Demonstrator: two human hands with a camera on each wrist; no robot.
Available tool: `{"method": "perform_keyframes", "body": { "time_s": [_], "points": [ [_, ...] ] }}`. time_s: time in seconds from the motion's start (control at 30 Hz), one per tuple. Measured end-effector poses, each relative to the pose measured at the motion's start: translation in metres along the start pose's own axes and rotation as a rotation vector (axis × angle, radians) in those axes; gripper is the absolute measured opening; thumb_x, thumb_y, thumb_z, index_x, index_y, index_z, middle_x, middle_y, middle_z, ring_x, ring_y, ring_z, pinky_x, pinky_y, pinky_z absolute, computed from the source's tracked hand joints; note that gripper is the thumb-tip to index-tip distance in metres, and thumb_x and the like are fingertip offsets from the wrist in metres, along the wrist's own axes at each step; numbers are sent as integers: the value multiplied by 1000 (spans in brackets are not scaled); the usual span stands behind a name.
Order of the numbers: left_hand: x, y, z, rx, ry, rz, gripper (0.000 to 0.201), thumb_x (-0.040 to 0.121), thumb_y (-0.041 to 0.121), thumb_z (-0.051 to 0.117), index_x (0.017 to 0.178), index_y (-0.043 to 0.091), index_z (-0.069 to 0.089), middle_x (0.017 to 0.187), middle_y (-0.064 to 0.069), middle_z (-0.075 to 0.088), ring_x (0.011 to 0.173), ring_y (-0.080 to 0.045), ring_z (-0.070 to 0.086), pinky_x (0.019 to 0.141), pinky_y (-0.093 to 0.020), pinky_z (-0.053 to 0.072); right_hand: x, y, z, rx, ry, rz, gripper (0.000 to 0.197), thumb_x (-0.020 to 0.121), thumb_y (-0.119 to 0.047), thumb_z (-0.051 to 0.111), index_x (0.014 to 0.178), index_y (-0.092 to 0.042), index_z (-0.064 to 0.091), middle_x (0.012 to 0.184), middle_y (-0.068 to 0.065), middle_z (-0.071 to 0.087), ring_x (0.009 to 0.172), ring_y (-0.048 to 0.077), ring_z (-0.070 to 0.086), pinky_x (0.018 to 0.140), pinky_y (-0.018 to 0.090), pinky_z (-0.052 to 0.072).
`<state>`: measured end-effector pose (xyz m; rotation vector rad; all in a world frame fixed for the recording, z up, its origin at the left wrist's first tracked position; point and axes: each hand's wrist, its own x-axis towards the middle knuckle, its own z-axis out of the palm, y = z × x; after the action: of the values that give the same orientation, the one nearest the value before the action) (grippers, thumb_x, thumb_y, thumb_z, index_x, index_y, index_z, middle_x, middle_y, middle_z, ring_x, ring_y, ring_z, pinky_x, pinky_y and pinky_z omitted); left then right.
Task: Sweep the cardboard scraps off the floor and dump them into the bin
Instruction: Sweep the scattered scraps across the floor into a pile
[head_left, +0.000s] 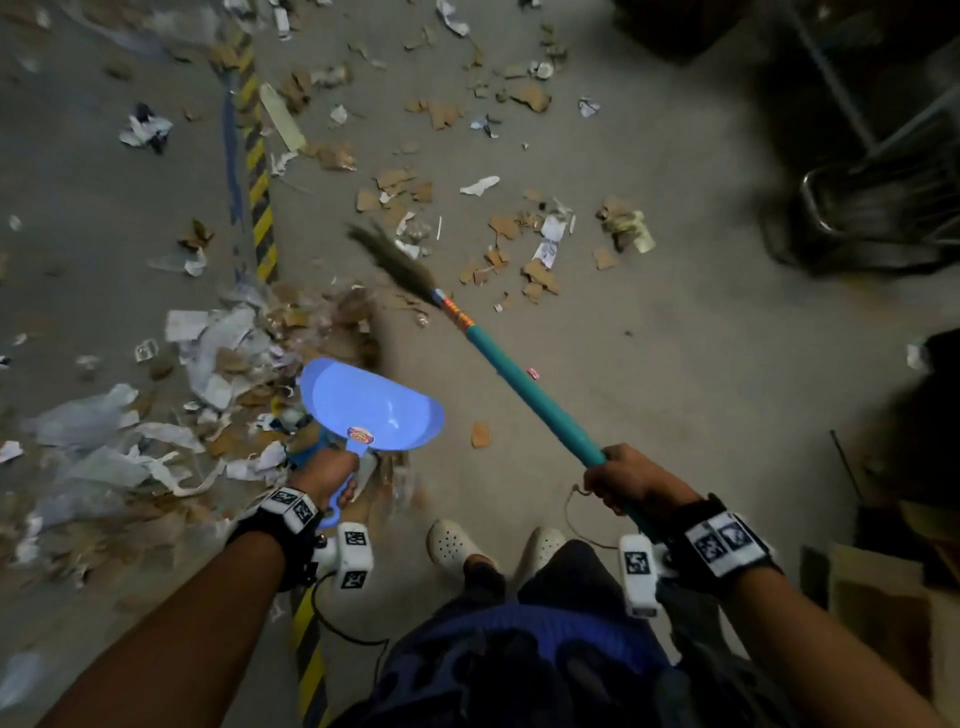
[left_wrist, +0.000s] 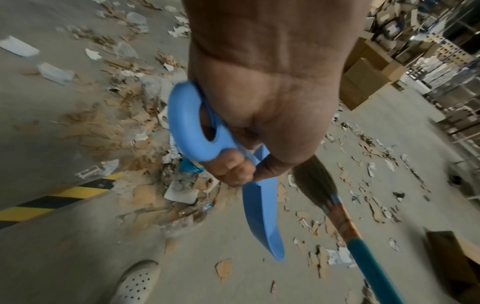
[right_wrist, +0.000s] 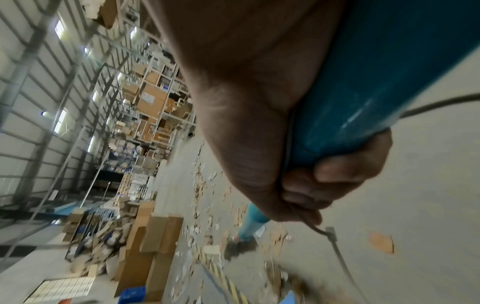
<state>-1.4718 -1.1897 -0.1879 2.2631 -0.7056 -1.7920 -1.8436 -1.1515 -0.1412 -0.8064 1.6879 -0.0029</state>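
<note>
My left hand (head_left: 324, 475) grips the handle of a blue dustpan (head_left: 371, 405), whose empty scoop hangs above the floor; the left wrist view shows my fingers (left_wrist: 233, 168) curled round the handle of the dustpan (left_wrist: 262, 209). My right hand (head_left: 618, 480) holds the teal handle of a broom (head_left: 524, 384), and its bristles (head_left: 395, 260) reach into brown cardboard scraps (head_left: 519, 254) scattered ahead. A heap of cardboard and paper (head_left: 244, 353) lies left of the dustpan. In the right wrist view the fingers (right_wrist: 324, 181) wrap the broom handle (right_wrist: 376, 82). No bin is identifiable.
A yellow-black striped floor line (head_left: 260, 208) runs up the left. A dark metal cart (head_left: 872, 208) stands at upper right, and cardboard boxes (head_left: 883, 613) at lower right. My white clogs (head_left: 452, 545) stand below the dustpan. Shelving racks (right_wrist: 153, 102) with boxes line the hall.
</note>
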Motion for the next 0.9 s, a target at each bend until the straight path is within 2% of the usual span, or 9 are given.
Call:
{"method": "perform_keyframes", "body": {
  "time_s": [0.1, 0.3, 0.43, 0.53, 0.67, 0.7, 0.77, 0.8, 0.9],
  "points": [
    [-3, 31, 26, -9, -19, 53, 35, 97, 13, 40, 63, 10, 36, 41, -5, 32, 26, -12, 26, 36, -13, 17, -7, 23, -36, 125, 163, 68, 10, 82, 1, 58, 72, 1, 57, 54, 11, 48, 39, 18, 42, 38, 21, 34],
    [17, 93, 73, 4, -49, 106, 27, 91, 8, 41, 63, 8, 38, 52, -8, 35, 30, -15, 26, 38, -14, 18, 2, 56, -134, 492, 394, 189, 32, 88, 6, 49, 57, -3, 44, 32, 2, 39, 23, 11, 33, 30, 14, 27],
    [34, 134, 103, 18, -30, 97, 18, 85, 3, 40, 68, 9, 38, 56, -10, 36, 34, -15, 27, 37, -15, 20, 42, 67, -236, 637, 485, 262, 30, 90, 4, 47, 61, -4, 43, 31, 0, 40, 22, 9, 36, 29, 13, 31],
    [44, 161, 123, 28, -9, 84, 15, 86, 2, 38, 73, 9, 39, 55, -9, 35, 32, -15, 27, 37, -15, 20, 92, 58, -314, 605, 518, 305, 29, 93, 2, 43, 65, -4, 43, 29, 0, 40, 21, 8, 37, 28, 12, 31],
    [56, 191, 143, 12, 49, 39, 18, 89, 0, 38, 72, 5, 39, 53, -9, 35, 27, -15, 28, 36, -14, 21, 167, 13, -382, 468, 449, 290, 29, 92, 3, 42, 64, -5, 41, 27, -1, 39, 19, 7, 36, 27, 10, 27],
    [59, 197, 147, 10, 68, 22, 19, 89, -1, 38, 71, 5, 39, 53, -9, 35, 26, -15, 28, 35, -14, 21, 183, -1, -389, 403, 404, 292, 26, 87, 2, 47, 63, -7, 41, 27, -2, 38, 20, 8, 36, 28, 10, 26],
    [63, 207, 153, -6, 100, -20, 21, 90, -1, 39, 71, 5, 38, 49, -9, 35, 24, -14, 28, 33, -13, 21, 208, -26, -387, 295, 258, 292, 16, 64, -12, 62, 62, -11, 46, 32, -1, 42, 26, 13, 41, 36, 16, 32],
    [64, 211, 155, -20, 113, -38, 22, 90, -2, 39, 70, 6, 38, 46, -8, 34, 24, -14, 28, 33, -12, 21, 218, -37, -378, 268, 182, 292, 15, 61, -18, 64, 62, -14, 50, 37, 0, 44, 31, 17, 43, 41, 20, 36],
    [63, 215, 161, -33, 148, -75, 23, 91, -1, 39, 69, 7, 38, 48, -8, 35, 24, -13, 29, 33, -12, 21, 225, -82, -323, 290, -59, 243, 25, 79, -21, 57, 57, -17, 49, 41, 1, 41, 30, 19, 40, 38, 19, 36]
  ]
}}
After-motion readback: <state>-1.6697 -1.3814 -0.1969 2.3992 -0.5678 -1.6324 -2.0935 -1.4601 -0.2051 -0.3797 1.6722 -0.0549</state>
